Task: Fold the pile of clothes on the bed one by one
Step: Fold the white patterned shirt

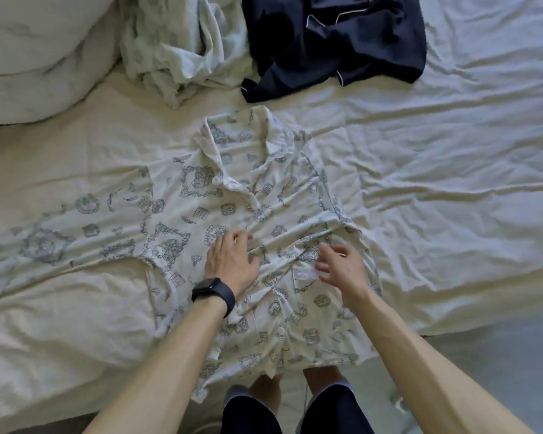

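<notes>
A cream short-sleeved pyjama shirt printed with grey-green drawings [232, 214] lies front up on the wrinkled cream bed sheet [452, 183], in the middle of the scene. Its collar [220, 158] points to the far side and its hem hangs over the near edge of the bed. The sleeve on the left [76, 230] is spread flat out to the left. The sleeve on the right [336, 220] is folded in over the shirt's body.

The left hand [231, 261], with a black smartwatch [213, 292] on its wrist, rests palm down on the middle of the shirt, fingers straight and slightly spread. The right hand [339, 267] is just right of it, over the folded-in sleeve. Its fingers are loose and parted and grip nothing. It is blurred, so I cannot tell whether it touches the cloth.

On the far side lie 2 more garments, touching: a crumpled navy pyjama piece with white piping [333, 42] and, left of it, a bunched pale green-white cloth [170, 51]. A plump white pillow [38, 57] fills the far left corner.
</notes>
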`<action>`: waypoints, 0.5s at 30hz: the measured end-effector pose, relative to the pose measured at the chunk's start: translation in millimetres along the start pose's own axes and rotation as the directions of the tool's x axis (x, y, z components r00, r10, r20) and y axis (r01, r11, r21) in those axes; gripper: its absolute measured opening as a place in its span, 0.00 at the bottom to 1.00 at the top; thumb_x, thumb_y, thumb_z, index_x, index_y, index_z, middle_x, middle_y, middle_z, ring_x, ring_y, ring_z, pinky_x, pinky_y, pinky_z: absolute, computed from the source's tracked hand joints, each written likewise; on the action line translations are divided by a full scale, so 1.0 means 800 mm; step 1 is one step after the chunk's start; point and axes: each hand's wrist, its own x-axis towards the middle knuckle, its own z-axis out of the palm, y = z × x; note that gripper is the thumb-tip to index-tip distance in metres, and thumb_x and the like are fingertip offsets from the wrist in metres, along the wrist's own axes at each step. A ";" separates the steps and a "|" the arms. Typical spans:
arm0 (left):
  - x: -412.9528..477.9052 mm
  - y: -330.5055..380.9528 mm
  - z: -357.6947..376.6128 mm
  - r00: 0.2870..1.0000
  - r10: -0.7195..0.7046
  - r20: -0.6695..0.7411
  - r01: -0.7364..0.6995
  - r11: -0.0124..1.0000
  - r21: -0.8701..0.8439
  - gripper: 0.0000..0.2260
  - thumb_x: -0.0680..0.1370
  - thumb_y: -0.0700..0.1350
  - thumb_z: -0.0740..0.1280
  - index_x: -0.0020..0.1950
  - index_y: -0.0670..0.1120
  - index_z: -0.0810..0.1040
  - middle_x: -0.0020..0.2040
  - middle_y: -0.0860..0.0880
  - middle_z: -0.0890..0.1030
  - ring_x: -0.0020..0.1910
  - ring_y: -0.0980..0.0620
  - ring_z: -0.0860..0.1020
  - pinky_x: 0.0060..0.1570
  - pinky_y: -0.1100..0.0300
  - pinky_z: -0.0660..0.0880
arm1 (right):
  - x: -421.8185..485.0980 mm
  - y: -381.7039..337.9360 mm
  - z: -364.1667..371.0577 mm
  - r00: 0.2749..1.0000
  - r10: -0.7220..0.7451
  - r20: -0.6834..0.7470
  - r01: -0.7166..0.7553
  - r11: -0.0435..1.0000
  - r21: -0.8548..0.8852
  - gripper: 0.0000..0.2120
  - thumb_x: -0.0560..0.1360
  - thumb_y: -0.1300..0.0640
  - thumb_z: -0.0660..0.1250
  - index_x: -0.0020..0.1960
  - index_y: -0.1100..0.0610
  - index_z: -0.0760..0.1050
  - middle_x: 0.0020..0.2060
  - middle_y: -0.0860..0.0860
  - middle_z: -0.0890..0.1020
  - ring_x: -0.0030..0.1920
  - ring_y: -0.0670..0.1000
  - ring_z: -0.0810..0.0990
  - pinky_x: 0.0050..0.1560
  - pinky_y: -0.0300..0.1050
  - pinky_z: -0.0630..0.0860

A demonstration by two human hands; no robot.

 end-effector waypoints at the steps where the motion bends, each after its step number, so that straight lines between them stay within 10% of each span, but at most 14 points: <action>1: 0.013 0.013 0.001 0.999 0.051 -0.010 -0.051 0.998 0.044 0.14 0.78 0.53 0.66 0.61 0.51 0.72 0.59 0.50 0.73 0.59 0.47 0.72 0.55 0.53 0.70 | 0.010 -0.007 -0.001 1.000 0.011 0.014 -0.011 1.000 0.012 0.17 0.79 0.46 0.70 0.60 0.56 0.73 0.52 0.54 0.83 0.46 0.50 0.85 0.38 0.40 0.80; 7: -0.010 0.042 0.031 0.966 -0.022 0.259 -0.084 0.917 0.390 0.23 0.78 0.69 0.59 0.61 0.53 0.73 0.58 0.51 0.78 0.57 0.48 0.75 0.56 0.50 0.72 | 0.052 -0.034 0.015 0.996 0.094 0.006 -0.094 0.996 0.006 0.14 0.79 0.48 0.71 0.50 0.59 0.78 0.42 0.56 0.85 0.35 0.49 0.83 0.31 0.41 0.78; 12: -0.060 0.036 0.030 0.941 0.235 0.245 -0.313 0.879 0.361 0.11 0.71 0.48 0.78 0.43 0.48 0.77 0.34 0.51 0.79 0.31 0.49 0.76 0.32 0.59 0.66 | 0.061 -0.035 0.002 0.972 0.176 -0.158 -0.167 0.983 0.073 0.07 0.82 0.58 0.63 0.51 0.60 0.77 0.34 0.56 0.83 0.23 0.47 0.78 0.27 0.40 0.77; 15: -0.071 0.040 0.027 0.865 0.267 0.426 -0.424 0.841 0.334 0.06 0.79 0.50 0.67 0.53 0.50 0.75 0.45 0.51 0.82 0.43 0.48 0.77 0.40 0.56 0.67 | 0.055 -0.033 -0.016 0.961 0.258 -0.101 -0.233 0.950 0.208 0.07 0.81 0.64 0.62 0.56 0.58 0.75 0.31 0.54 0.83 0.25 0.48 0.79 0.28 0.42 0.80</action>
